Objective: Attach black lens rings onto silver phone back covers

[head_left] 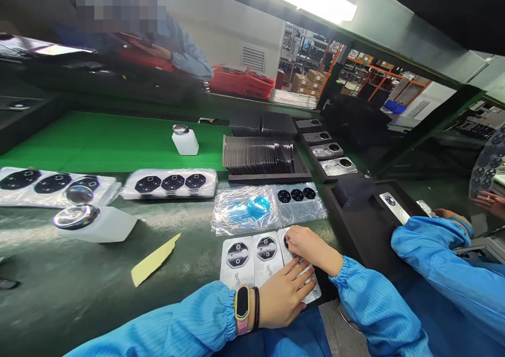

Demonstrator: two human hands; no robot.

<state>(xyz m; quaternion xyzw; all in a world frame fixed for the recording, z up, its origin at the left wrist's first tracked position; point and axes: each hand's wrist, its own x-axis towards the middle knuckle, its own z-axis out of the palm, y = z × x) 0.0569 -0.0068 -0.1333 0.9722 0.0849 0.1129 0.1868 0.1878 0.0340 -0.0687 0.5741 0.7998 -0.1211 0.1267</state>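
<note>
Three silver plates with black octagonal patches lie side by side at the table's near edge; the left plate and the middle plate show most clearly. My left hand rests on the right plate, its fingers stretched out flat. At that plate's upper end, my right hand has its fingers bent together over the black patch, covering most of it. Whatever is between those fingertips is hidden. Just beyond are a clear plastic sheet with three black octagonal stickers and a shiny blue round piece.
Stacked sticker sheets, two white bottles and a yellow paper scrap lie leftward. Racked dark plates stand behind; a black tray sits to the right. A co-worker's blue sleeves reach in at right.
</note>
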